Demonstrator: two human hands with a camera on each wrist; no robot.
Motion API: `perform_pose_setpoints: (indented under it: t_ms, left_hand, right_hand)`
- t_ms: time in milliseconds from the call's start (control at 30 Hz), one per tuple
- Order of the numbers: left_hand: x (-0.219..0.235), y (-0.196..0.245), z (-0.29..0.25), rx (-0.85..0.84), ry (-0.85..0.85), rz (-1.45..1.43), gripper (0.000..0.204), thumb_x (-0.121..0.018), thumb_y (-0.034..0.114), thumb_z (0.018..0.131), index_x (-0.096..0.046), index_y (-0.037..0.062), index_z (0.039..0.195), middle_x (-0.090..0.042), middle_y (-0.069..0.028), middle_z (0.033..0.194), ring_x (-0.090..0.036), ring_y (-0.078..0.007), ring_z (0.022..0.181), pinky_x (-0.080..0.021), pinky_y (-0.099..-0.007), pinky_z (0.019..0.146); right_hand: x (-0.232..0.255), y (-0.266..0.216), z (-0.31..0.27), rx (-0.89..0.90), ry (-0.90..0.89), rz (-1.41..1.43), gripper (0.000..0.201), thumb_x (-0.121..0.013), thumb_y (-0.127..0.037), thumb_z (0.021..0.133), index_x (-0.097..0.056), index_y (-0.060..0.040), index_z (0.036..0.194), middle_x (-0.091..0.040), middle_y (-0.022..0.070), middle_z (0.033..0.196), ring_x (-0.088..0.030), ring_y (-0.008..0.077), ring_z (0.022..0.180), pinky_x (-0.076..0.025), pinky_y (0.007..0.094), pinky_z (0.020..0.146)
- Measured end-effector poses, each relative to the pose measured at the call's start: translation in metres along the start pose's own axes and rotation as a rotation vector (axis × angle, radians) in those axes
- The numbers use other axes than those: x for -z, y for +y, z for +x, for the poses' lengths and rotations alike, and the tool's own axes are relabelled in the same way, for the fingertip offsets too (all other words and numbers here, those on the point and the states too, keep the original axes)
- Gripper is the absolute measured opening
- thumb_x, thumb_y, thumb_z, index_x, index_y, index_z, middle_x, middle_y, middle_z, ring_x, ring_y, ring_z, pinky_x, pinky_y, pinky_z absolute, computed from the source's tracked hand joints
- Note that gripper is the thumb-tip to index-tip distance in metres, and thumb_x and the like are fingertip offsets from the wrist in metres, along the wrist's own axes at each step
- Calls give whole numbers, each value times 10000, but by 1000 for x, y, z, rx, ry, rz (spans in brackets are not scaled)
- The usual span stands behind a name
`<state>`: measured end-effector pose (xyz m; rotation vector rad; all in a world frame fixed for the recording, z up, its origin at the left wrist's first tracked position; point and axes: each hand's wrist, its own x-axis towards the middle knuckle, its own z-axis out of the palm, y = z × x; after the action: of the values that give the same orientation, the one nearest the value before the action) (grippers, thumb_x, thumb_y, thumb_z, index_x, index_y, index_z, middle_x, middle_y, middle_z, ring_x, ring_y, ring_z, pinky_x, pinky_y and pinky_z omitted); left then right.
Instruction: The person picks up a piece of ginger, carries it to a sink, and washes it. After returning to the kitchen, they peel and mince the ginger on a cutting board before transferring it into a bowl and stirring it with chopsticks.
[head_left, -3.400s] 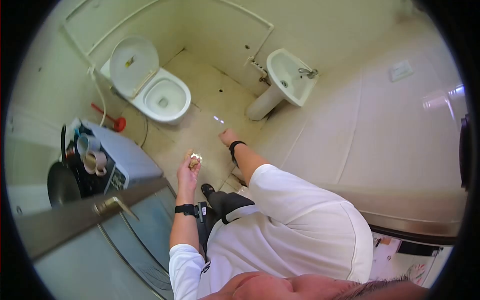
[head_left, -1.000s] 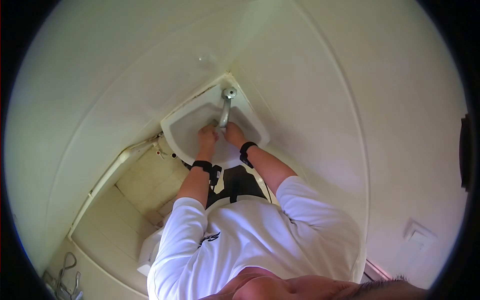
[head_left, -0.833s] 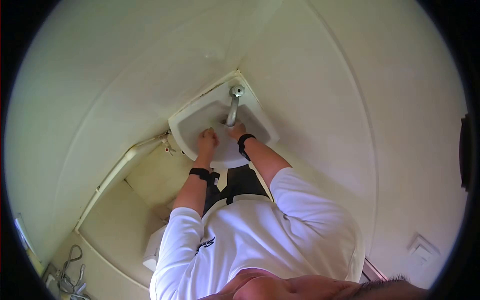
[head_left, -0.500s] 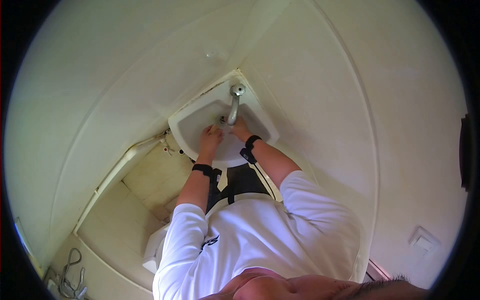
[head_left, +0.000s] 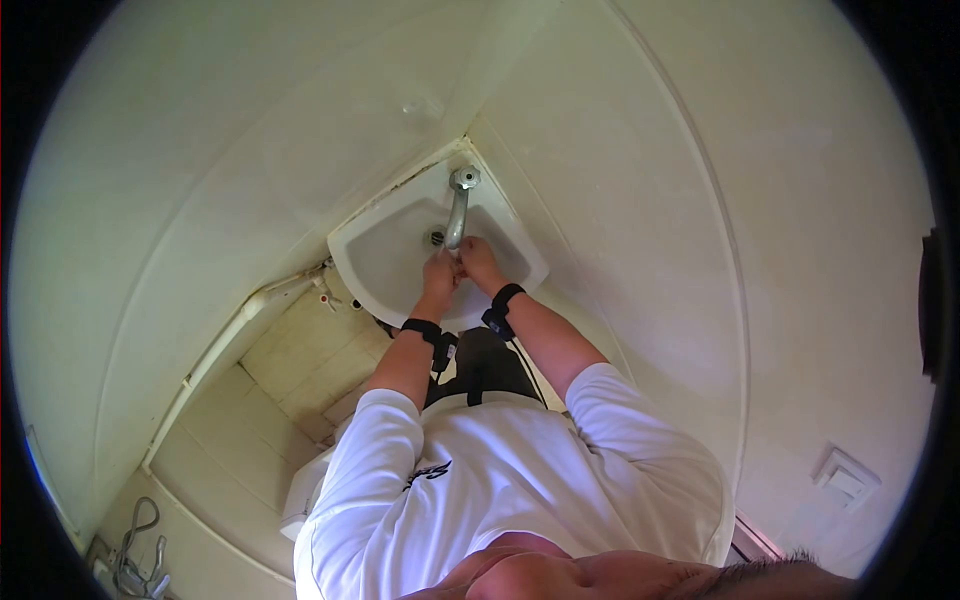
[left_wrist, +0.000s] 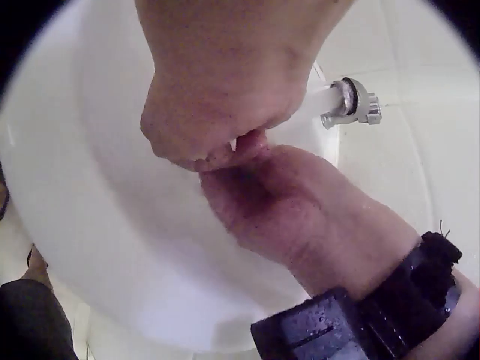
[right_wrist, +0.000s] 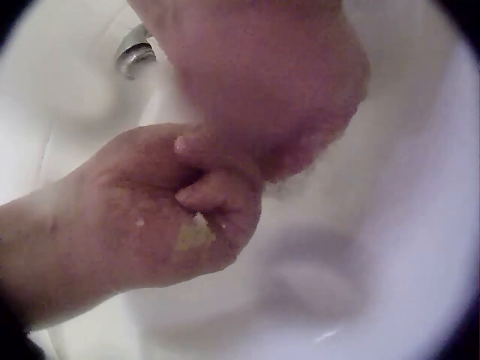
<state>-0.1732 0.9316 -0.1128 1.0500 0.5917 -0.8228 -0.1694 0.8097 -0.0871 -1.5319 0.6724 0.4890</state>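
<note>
While the left hand (head_left: 438, 275) and right hand (head_left: 480, 262) meet over the sink (head_left: 385, 250), near the tap (head_left: 458, 215), we judge the step in hand as rubbing or rinsing a pale piece (right_wrist: 195, 237). We see the piece in the left hand, best in the right wrist view; its fingers fold round it. The right hand touches the left; we cannot tell whether its fingers grip anything, blurred and overlapped as they are. We can't make out running water. Next move, we think, calls for a firm hold on the piece and a turn to reach its hidden sides, without a drop toward the drain (head_left: 436, 238). Surface: we note white, smooth, curved, likely slippery when wet. Room: we get pale walls (head_left: 250, 200) meeting in a corner behind the sink, a pipe (head_left: 222, 335) low at left, floor tiles (head_left: 300, 365), a light switch (head_left: 848, 478) at right.
</note>
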Motion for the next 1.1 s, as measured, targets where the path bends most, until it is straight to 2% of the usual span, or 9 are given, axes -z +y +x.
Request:
perform_pose_setpoints:
  t_ms: [367, 467, 567, 633, 767, 833, 933, 1033, 1100]
  left_hand:
    - [4, 0, 13, -47, 119, 134, 234, -467, 232, 998, -502, 59, 1153, -561, -47, 788, -549, -134, 615, -443, -291, 489]
    - [8, 3, 9, -64, 63, 255, 278, -464, 230, 993, -492, 65, 1214, -566, -42, 795, -549, -133, 616, -424, -276, 484]
    - [-16, 24, -21, -6, 27, 98, 286, -468, 274, 992, -548, 36, 1129, -538, -15, 705, -507, -120, 539, -376, -255, 451]
    - [-18, 27, -26, -32, 79, -13, 281, -463, 314, 991, -584, 60, 995, -505, 2, 679, -457, -100, 525, -328, -237, 437]
    - [7, 16, -6, 1, 117, 58, 260, -456, 308, 987, -581, 93, 911, -487, 20, 671, -438, -85, 525, -309, -241, 423]
    - [13, 19, -2, 152, -76, 3, 261, -449, 310, 989, -560, 114, 858, -482, 12, 647, -416, -91, 487, -292, -250, 397]
    - [-2, 16, 2, 222, -60, -38, 290, -451, 335, 993, -555, 119, 830, -446, 16, 590, -364, -100, 428, -274, -269, 378]
    - [-4, 11, 4, -46, 164, 181, 276, -460, 341, 973, -556, 130, 824, -437, 18, 597, -358, -103, 437, -270, -267, 393]
    - [0, 13, 2, 19, 110, 143, 257, -459, 330, 956, -541, 139, 804, -435, 20, 598, -352, -103, 438, -266, -267, 396]
  right_hand:
    - [-6, 26, 7, 28, 31, 48, 302, -445, -214, 1011, -607, 32, 1080, -652, 157, 815, -647, 226, 622, -501, 370, 551]
    - [-12, 7, -12, 110, 74, -304, 276, -464, -193, 994, -595, 41, 1056, -655, 174, 831, -648, 239, 637, -505, 358, 580]
    - [-10, 8, -4, 167, 213, -690, 260, -493, -185, 975, -580, 47, 1054, -646, 185, 839, -645, 277, 657, -516, 381, 627]
    - [-10, 18, 5, 157, 129, -229, 268, -514, -222, 972, -584, 23, 1057, -662, 215, 843, -660, 374, 720, -522, 445, 692]
    - [-17, -24, -28, 40, -23, -101, 275, -522, -244, 973, -567, 13, 1061, -659, 253, 935, -661, 418, 848, -509, 489, 733]
    - [-8, -21, -25, 207, 126, -783, 300, -538, -254, 967, -538, 10, 1110, -640, 263, 977, -653, 410, 910, -503, 495, 730]
    - [1, -11, -13, 110, 108, -801, 320, -560, -261, 946, -519, 4, 1121, -646, 255, 958, -655, 411, 888, -504, 497, 731]
    - [-6, 19, -2, 416, 85, -454, 330, -562, -287, 941, -528, -9, 1116, -663, 241, 914, -645, 439, 880, -499, 514, 753]
    - [-2, 13, -10, 356, 60, -533, 316, -564, -267, 943, -524, -16, 1131, -664, 232, 924, -648, 434, 880, -500, 501, 760]
